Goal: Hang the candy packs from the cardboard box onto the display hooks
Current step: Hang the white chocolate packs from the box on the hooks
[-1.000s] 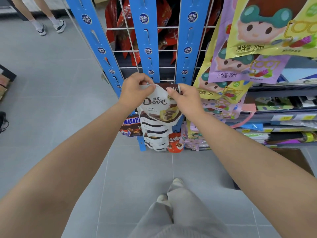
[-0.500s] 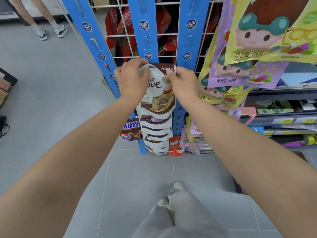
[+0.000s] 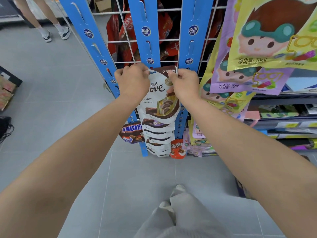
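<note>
Backdrop: wire rack [image 3: 169,10] stood behind blue strip [image 3: 145,18].
Left hand [image 3: 133,81]: pinched Dove pack [image 3: 157,102] against strip.
Right hand [image 3: 184,83]: pinched same pack.

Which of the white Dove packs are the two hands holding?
The topmost Dove pack, pinched at its upper corners by the left hand and right hand; the packs below hang overlapped, untouched.

Open floor [image 3: 51,100] left; strips [image 3: 145,40] ahead, pouches [image 3: 248,79] right
</note>
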A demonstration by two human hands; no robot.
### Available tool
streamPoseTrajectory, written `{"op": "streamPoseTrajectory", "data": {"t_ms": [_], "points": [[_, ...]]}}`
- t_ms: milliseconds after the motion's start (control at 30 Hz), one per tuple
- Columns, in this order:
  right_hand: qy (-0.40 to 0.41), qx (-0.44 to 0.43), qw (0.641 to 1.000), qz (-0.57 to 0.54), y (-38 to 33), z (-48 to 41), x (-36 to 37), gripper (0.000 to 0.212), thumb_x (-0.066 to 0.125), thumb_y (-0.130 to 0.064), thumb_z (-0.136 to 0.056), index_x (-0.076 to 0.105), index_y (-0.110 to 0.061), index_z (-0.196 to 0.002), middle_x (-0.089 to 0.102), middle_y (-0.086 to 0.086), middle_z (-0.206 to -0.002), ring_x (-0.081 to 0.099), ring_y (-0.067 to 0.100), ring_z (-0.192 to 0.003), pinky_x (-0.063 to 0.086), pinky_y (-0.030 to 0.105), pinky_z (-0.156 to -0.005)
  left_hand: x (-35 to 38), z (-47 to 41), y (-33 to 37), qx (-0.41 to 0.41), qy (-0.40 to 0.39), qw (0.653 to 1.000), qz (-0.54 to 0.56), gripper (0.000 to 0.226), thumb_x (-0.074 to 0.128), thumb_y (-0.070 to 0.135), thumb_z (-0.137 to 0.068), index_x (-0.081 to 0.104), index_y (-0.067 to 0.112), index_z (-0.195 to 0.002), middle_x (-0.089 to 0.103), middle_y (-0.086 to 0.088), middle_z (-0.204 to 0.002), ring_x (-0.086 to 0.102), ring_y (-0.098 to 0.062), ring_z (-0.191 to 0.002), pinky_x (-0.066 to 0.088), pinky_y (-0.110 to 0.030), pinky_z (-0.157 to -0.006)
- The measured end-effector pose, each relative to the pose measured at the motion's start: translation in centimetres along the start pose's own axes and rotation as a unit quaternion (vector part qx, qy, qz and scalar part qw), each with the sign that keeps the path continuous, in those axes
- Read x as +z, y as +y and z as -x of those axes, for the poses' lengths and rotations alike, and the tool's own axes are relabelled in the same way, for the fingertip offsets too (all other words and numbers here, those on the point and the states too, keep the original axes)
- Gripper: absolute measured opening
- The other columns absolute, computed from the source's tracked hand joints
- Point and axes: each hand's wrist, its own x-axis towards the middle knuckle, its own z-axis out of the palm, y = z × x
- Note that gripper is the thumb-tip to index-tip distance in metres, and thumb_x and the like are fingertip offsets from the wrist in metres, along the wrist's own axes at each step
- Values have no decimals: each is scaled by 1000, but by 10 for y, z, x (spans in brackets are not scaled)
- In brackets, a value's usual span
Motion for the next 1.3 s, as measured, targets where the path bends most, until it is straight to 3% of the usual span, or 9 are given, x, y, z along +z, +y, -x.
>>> {"op": "streamPoseTrajectory", "data": {"t_ms": [200, 300, 400, 567, 667, 767, 933, 1133, 1300], "points": [[-60, 61, 996, 13, -5, 3, -2, 32, 51, -18, -93, 61, 12, -91, 65, 24, -81, 68, 17, -54, 47, 36, -53, 5, 8, -10, -10, 16, 1000, -13, 18, 48, 28, -92, 60, 17, -100, 69, -1, -94, 59, -24, -95, 27, -36, -97], [-57, 68, 996, 23, -5, 8, -6, 30, 49, -14, -92, 61, 12, -101, 67, 25, -93, 69, 35, -74, 55, 51, -72, 1, 11, -20, -22, 36, 999, 13, 13, 53, 21, -88, 58, 18, -99, 66, 2, -101, 58, -22, -97, 32, -35, -93], [-62, 89, 994, 22, -5, 19, -11, 28, 48, -11, -92, 60, 7, -111, 64, 12, -83, 70, 32, -76, 56, 50, -76, -7, 17, -25, -15, 52, 998, 20, 13, 54, 20, -87, 61, 16, -97, 64, -2, -104, 55, -24, -100, 42, -40, -91], [-47, 98, 994, -11, -1, 44, -22, 37, 53, -7, -88, 53, 1, -124, 60, 13, -109, 64, 34, -98, 53, 48, -88, -10, 36, -9, 6, -27, 998, 51, 9, 53, 19, -84, 61, 19, -88, 68, 1, -90, 61, -22, -89, 48, -35, -77], [-59, 104, 992, -26, 13, 70, -37, 26, 51, -9, -92, 59, -6, -117, 58, -1, -95, 67, 23, -76, 58, 38, -69, 0, 53, 13, 54, -99, 992, 54, 6, 55, 19, -83, 60, 23, -83, 67, 1, -88, 61, -23, -89, 51, -36, -76], [-44, 131, 990, -6, 43, 95, -66, 18, 48, -10, -93, 65, -7, -99, 61, 2, -92, 61, 13, -52, 46, 24, -45, 21, 76, 48, 132, -171, 974, 64, 7, 57, 18, -82, 59, 24, -78, 62, 5, -81, 61, -21, -87, 50, -34, -74], [39, 225, 974, -3, 112, 130, -137, 18, 49, -4, -85, 66, 0, -80, 68, 22, -93, 67, 39, -83, 52, 42, -63, 70, 122, 125, 257, -293, 921, 25, 11, 54, 16, -84, 61, 16, -75, 64, -6, -84, 61, -27, -88, 53, -39, -75], [115, 305, 944, -50, 214, 172, -272, 22, 49, -8, -90, 57, -13, -70, 58, 8, -73, 57, 17, -53, 45, 27, -51, 163, 197, 251, 338, -389, 857, -15, 16, 52, 17, -83, 53, 20, -67, 63, -6, -89, 59, -24, -87, 51, -34, -78], [151, 349, 924, -31, 299, 198, -395, 16, 51, -9, -89, 63, -4, -78, 58, 10, -66, 59, 26, -65, 46, 29, -52, 242, 261, 362, 331, -454, 827, -16, 13, 52, 19, -87, 65, 15, -90, 65, -4, -101, 60, -25, -95, 51, -35, -83]]}}
